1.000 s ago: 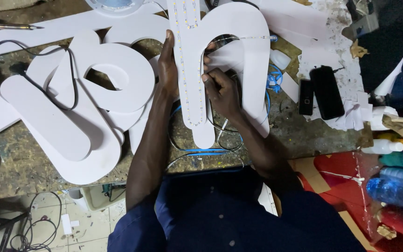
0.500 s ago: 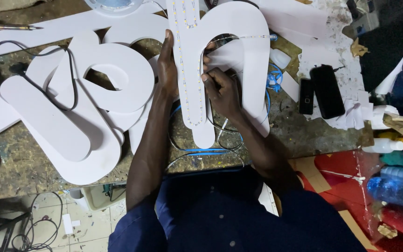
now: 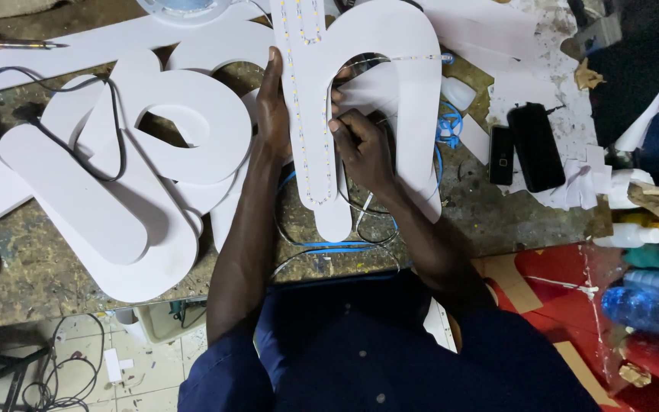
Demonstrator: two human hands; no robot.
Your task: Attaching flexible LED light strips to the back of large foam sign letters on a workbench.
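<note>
I see my left hand (image 3: 272, 111) pressed flat along the left edge of a white arch-shaped letter (image 3: 413, 99) near the far edge of the workbench (image 3: 40, 267), steadying it, I judge. My right hand (image 3: 360, 145) pinches something small at the light strip (image 3: 306, 114) running down the letter's left leg; what exactly, I cannot tell. More white letters (image 3: 123, 198) lie stacked left. Two black phones (image 3: 524, 145) rest toward the right edge, with plastic bottles (image 3: 650, 301) beyond it.
</note>
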